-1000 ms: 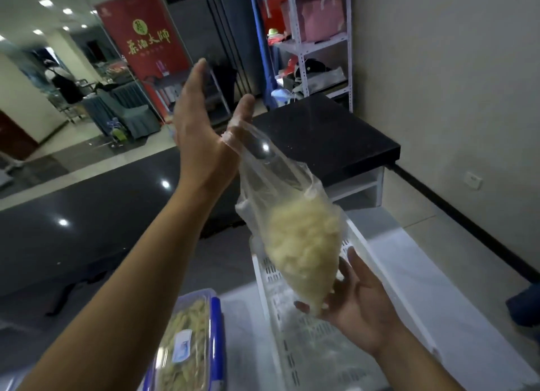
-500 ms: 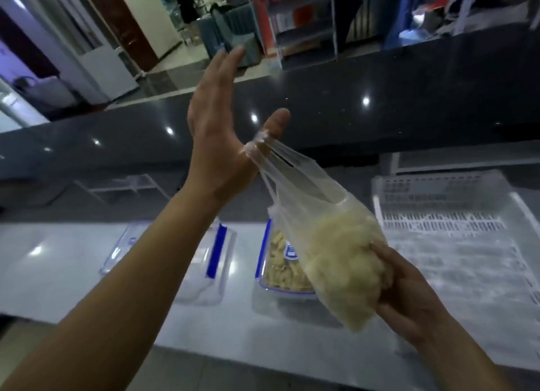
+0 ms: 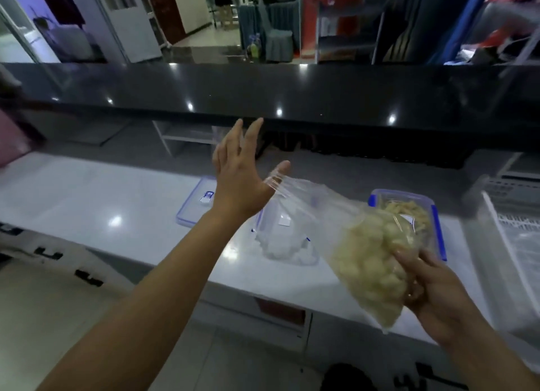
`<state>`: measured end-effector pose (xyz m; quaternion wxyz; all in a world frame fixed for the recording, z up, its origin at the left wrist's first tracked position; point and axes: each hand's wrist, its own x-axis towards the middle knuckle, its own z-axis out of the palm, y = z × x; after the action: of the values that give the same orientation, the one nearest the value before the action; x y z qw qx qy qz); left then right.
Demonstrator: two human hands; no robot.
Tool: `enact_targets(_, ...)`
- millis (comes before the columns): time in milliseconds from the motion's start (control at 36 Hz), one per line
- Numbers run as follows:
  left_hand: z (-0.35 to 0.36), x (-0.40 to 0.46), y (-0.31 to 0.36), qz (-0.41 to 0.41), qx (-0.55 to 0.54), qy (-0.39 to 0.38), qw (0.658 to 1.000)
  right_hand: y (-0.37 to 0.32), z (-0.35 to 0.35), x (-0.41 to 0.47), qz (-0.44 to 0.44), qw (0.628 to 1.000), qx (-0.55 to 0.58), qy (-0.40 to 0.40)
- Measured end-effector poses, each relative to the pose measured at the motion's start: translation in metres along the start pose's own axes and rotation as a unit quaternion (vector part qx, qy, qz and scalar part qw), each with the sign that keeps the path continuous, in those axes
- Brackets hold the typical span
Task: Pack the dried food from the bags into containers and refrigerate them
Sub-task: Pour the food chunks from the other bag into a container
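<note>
- left hand (image 3: 239, 183): fingers wide, straight; plastic bag (image 3: 315, 203) mouth hooked on thumb.
- right hand (image 3: 435, 291): fingers curled round its filled bottom, above the worktop (image 3: 87, 192).

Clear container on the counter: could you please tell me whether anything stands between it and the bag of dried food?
Nothing visible does: the bag is held above the clear container, and a lid lies beside it on the left.

counter (image 3: 87, 192): lid (image 3: 193, 203) left | container (image 3: 286, 250) middle | filled container (image 3: 409, 209) right | crate (image 3: 508, 244) far right
</note>
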<state>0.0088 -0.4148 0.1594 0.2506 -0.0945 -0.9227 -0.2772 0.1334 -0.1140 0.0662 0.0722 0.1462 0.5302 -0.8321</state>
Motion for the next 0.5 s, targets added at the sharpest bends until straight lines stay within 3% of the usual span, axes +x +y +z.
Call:
enact_targets(167,0.03,0.009,-0.046,-0.039,0.001,-0.011,0.999,-0.03,0.025,0.015,-0.05,0.994,-0.074,0.059)
enact_targets(500,0.11,0.04,-0.103,-0.184,-0.025,-0.117,0.976,-0.062,0.049,0.106,-0.136,0.973,-0.152,0.104)
